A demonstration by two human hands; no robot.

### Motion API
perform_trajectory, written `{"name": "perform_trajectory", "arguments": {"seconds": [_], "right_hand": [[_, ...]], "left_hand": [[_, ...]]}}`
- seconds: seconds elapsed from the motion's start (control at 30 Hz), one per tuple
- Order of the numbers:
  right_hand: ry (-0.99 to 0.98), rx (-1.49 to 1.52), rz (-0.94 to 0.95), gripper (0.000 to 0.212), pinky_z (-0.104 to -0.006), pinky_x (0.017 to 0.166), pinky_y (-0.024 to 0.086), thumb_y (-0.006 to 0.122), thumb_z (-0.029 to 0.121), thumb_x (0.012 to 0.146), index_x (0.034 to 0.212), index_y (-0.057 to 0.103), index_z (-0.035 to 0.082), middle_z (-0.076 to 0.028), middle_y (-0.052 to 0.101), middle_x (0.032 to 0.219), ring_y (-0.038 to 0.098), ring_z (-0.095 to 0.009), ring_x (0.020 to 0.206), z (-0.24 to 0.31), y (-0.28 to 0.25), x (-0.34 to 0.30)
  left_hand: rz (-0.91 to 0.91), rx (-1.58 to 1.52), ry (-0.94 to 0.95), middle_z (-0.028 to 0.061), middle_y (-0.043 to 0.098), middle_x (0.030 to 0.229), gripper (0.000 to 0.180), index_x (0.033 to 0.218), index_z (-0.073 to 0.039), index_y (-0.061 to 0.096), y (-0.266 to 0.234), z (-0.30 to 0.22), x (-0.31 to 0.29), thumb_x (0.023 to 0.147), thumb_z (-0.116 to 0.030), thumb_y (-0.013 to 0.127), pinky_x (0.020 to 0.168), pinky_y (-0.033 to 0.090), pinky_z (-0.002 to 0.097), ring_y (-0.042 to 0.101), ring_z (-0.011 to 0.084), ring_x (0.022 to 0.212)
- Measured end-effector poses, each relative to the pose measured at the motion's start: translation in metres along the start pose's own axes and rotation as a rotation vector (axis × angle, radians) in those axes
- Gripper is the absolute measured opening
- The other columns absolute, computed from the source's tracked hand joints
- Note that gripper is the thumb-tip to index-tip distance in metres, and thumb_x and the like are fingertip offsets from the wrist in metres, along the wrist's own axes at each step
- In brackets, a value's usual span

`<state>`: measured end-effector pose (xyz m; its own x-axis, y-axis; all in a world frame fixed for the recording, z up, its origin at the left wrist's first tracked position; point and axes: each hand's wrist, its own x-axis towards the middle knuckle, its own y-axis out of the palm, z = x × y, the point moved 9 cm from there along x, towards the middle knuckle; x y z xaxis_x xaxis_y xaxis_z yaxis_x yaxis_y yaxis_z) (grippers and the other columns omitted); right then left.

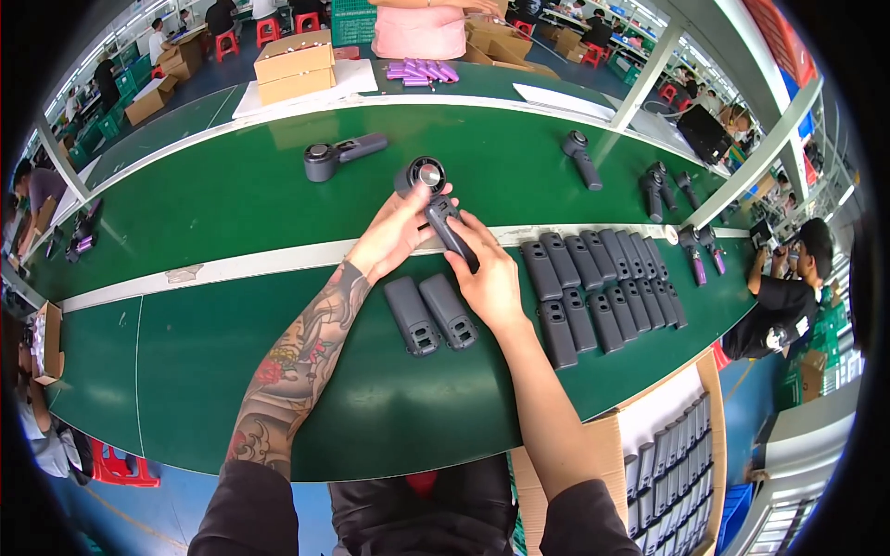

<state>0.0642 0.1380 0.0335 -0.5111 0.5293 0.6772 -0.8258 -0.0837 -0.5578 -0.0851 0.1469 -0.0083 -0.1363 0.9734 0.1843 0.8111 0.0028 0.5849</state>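
Observation:
A dark grey handheld fan (451,233) with a round head is held up between my two hands, above the white strip across the green workbench. My left hand (387,233) is closed around the neck from the left, its thumb against the round head. At the lower handle, my right hand (489,280) grips with its fingertips. Just below lie two loose grey handle covers, one at left (412,315) and one at right (449,312), side by side. Two rows of similar grey covers (606,320) lie to the right of my right hand.
More fans lie beyond the strip, one at left (320,163) and one at right (582,161). An open carton (619,463) full of grey parts stands at lower right. Across the bench are purple cells (422,71) and a cardboard box (295,67). A co-worker (788,287) sits at right.

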Motion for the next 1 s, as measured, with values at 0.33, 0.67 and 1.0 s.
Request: {"name": "perform_trajectory", "arguments": {"seconds": [0.33,0.67,1.0], "right_hand": [[0.563,0.402,0.176,0.054,-0.0363,0.081,0.054,0.070,0.003,0.082,0.134,0.058,0.010,-0.011,0.072,0.113,0.071,-0.032,0.094,-0.042,0.004,-0.008],[0.343,0.153,0.080,0.059,-0.0380,0.081,0.054,0.064,-0.001,0.082,0.139,0.055,0.009,-0.011,0.072,0.113,0.071,-0.031,0.094,-0.022,-0.001,-0.003],[0.509,0.461,0.043,0.046,-0.0322,0.064,0.052,0.060,0.003,0.090,0.135,0.055,0.004,-0.012,0.071,0.103,0.067,-0.024,0.073,-0.031,0.007,-0.007]], "left_hand": [[0.156,0.305,0.014,0.0134,0.065,0.126,0.057,0.143,-0.002,0.045,0.027,-0.004,-0.003,0.091,-0.005,0.069,0.105,0.047,0.0366,0.062,0.0227,0.117],[0.138,0.732,0.121,0.0118,0.068,0.112,0.042,0.125,0.001,0.057,0.041,0.013,-0.012,0.087,-0.005,0.075,0.086,0.052,0.0263,0.064,0.0137,0.091],[0.097,0.560,0.054,0.0101,0.067,0.094,0.023,0.112,0.001,0.060,0.042,0.012,-0.012,0.099,-0.018,0.063,0.071,0.052,0.0255,0.062,0.0126,0.075]]}}
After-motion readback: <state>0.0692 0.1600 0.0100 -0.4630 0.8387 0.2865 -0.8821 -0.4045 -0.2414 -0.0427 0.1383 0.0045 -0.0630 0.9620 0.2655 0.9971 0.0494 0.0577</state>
